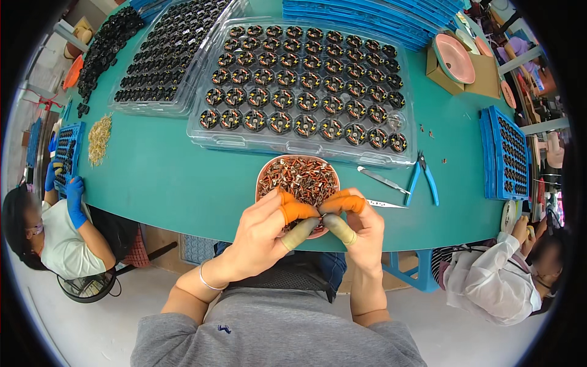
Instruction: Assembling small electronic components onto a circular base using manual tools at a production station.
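Observation:
My left hand [261,231] and my right hand [362,235] meet above the near rim of a pink bowl [259,177]. Orange and pale finger cots cover the tips of thumbs and forefingers on both. Thumb and forefinger of each hand are pinched together, and what lies between them is too small to make out. Heaped in the bowl are many small reddish-brown and silver cylindrical parts [298,174]. Just beyond the bowl stands a clear plastic tray [287,145] filled with rows of round black parts [280,122] that carry red and yellow bits.
Blue-handled cutters [431,183] and metal tweezers [382,179] lie to the right. A second tray [153,109], black parts [110,46] and thin clippings [99,139] are at left. Blue trays [367,18] stack behind. Co-workers sit left [70,244] and right [489,284].

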`<action>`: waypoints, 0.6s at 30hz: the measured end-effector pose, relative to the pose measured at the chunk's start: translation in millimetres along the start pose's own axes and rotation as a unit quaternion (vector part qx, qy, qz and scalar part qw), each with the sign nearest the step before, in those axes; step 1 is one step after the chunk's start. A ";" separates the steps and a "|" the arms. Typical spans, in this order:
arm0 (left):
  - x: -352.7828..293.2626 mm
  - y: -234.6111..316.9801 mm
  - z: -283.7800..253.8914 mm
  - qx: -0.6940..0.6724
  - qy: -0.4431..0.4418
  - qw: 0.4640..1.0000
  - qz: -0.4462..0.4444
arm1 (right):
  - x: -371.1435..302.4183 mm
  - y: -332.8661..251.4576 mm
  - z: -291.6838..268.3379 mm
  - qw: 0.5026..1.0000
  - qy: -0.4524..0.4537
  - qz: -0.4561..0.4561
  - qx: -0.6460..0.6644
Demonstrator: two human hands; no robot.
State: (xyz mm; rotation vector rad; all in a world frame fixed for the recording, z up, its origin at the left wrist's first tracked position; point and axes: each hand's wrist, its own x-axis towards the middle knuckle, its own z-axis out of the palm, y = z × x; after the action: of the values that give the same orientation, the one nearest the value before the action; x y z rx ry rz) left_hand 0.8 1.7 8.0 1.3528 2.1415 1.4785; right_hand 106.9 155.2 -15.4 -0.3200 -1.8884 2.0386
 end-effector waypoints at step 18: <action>-1.8 13.9 11.1 0.024 0.070 0.997 -0.023 | -15.3 7.3 27.0 0.989 0.123 -0.076 -0.041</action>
State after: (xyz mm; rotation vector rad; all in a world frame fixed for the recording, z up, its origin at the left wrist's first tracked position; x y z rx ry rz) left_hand 16.4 8.4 13.6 1.2402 2.2909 1.5569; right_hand 109.6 124.0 -21.2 -0.4158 -1.7896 1.7389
